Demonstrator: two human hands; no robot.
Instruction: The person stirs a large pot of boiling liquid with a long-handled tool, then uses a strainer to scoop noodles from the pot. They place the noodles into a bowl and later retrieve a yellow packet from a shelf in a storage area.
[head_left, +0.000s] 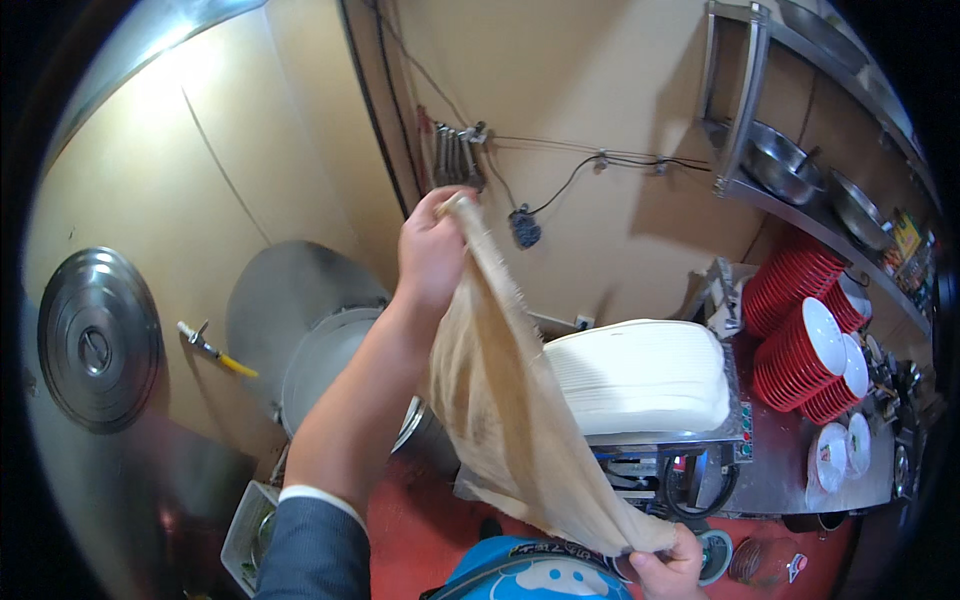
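A beige cloth (502, 405) with frayed edges hangs stretched in front of me. Its upper corner is pinched in my left hand (435, 240), raised before the wall. Low at the right, my right hand (667, 566) grips the opposite corner between thumb and fingers. Behind the cloth lies a thick block of layered white dough (637, 379) on a metal machine (667, 442); the cloth hides the block's left end.
At left stands a large round metal vessel (330, 367) beside a yellow-handled valve (217, 351) and a hanging metal lid (100, 341). Right, stacked red-and-white bowls (799, 360) occupy a metal counter (780, 480) below a shelf (802, 217). A plastic crate (244, 536) sits lower left on the red floor (405, 517).
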